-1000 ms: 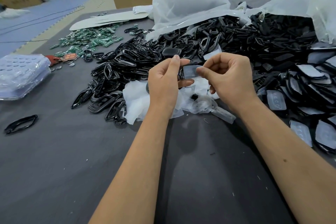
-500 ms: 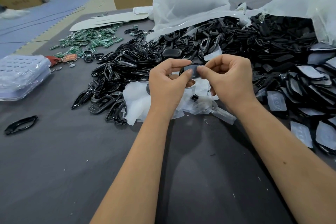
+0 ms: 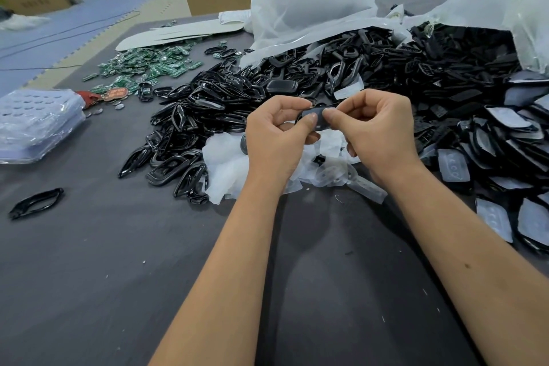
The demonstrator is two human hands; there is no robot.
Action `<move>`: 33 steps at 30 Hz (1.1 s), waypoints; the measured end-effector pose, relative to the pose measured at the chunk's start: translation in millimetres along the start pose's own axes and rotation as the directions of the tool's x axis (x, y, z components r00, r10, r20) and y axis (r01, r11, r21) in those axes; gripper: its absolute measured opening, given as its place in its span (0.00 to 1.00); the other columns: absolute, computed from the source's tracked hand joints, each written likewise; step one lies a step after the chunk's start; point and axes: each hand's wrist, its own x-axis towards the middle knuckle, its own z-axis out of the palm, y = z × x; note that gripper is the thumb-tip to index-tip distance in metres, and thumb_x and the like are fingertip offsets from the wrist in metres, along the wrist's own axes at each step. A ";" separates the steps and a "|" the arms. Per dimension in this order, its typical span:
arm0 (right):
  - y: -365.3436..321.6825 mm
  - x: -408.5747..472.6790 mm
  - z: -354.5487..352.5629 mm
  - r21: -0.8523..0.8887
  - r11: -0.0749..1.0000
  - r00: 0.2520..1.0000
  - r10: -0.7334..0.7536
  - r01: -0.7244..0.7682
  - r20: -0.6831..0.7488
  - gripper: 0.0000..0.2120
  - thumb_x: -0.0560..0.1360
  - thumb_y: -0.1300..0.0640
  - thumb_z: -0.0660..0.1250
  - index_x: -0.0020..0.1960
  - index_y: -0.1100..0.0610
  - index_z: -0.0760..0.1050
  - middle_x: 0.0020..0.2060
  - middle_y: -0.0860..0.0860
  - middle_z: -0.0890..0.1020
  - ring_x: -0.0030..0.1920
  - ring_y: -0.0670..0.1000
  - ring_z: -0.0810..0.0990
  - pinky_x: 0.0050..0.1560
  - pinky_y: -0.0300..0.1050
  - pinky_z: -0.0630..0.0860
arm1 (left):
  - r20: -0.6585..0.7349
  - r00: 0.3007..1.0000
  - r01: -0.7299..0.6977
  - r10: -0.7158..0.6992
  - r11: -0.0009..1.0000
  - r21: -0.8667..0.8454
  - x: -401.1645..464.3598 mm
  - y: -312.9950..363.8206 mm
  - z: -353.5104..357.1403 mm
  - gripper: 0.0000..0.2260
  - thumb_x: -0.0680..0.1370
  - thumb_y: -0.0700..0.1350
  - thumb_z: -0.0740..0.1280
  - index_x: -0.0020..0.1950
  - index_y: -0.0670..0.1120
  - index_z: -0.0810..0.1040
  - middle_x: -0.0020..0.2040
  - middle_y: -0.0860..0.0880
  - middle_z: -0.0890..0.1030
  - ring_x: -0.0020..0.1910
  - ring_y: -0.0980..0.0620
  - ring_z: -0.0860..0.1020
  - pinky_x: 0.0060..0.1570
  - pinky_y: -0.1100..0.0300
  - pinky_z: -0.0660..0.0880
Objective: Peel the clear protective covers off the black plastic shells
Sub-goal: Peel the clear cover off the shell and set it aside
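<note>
A small black plastic shell (image 3: 318, 119) is held up between both hands above the table. My left hand (image 3: 274, 140) grips its left end with thumb and curled fingers. My right hand (image 3: 377, 131) pinches its right side with thumb and forefinger; whether a clear cover is on it I cannot tell. Below the hands lies a heap of peeled clear covers (image 3: 335, 175) on white foam wrap (image 3: 228, 169). To the right, several shells with clear covers (image 3: 505, 140) are stacked.
A big pile of black frames and shells (image 3: 297, 83) spreads behind the hands, under white plastic bags (image 3: 309, 6). Green circuit boards (image 3: 148, 65) lie far left, a clear blister tray stack (image 3: 35, 125) at the left edge, one lone black frame (image 3: 35, 202) on the grey table (image 3: 118, 276).
The pale cover seen between the fingers a second ago is out of sight; both thumbs have closed in together on the dark shell. The arms stayed in place.
</note>
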 end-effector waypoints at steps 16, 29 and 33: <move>-7.2 -0.8 -3.4 0.328 0.851 0.909 0.349 -0.410 0.229 0.06 0.73 0.59 0.79 0.44 0.55 0.82 0.37 0.50 0.84 0.34 0.46 0.78 0.26 0.38 0.71 | 0.058 0.993 0.107 -0.098 0.978 -0.180 -2.6 4.2 -0.9 0.08 0.76 0.29 0.72 0.46 0.41 0.81 0.31 0.52 0.82 0.32 0.52 0.82 0.37 0.61 0.80; -7.5 -2.1 0.6 0.311 0.879 0.926 0.298 -0.361 0.232 0.05 0.74 0.62 0.78 0.46 0.57 0.83 0.38 0.52 0.85 0.33 0.45 0.79 0.30 0.38 0.75 | 0.080 0.990 0.131 -0.118 0.973 -0.189 -5.3 8.5 0.8 0.08 0.77 0.28 0.71 0.44 0.41 0.80 0.38 0.45 0.85 0.39 0.47 0.84 0.39 0.58 0.81; -6.2 -2.5 0.3 0.288 0.908 0.946 0.250 -0.303 0.207 0.04 0.74 0.63 0.78 0.45 0.60 0.83 0.37 0.54 0.85 0.32 0.46 0.79 0.30 0.38 0.75 | 0.091 0.988 0.143 -0.128 0.973 -0.179 -5.8 9.1 1.1 0.09 0.77 0.28 0.71 0.43 0.42 0.80 0.39 0.43 0.85 0.40 0.45 0.85 0.38 0.59 0.81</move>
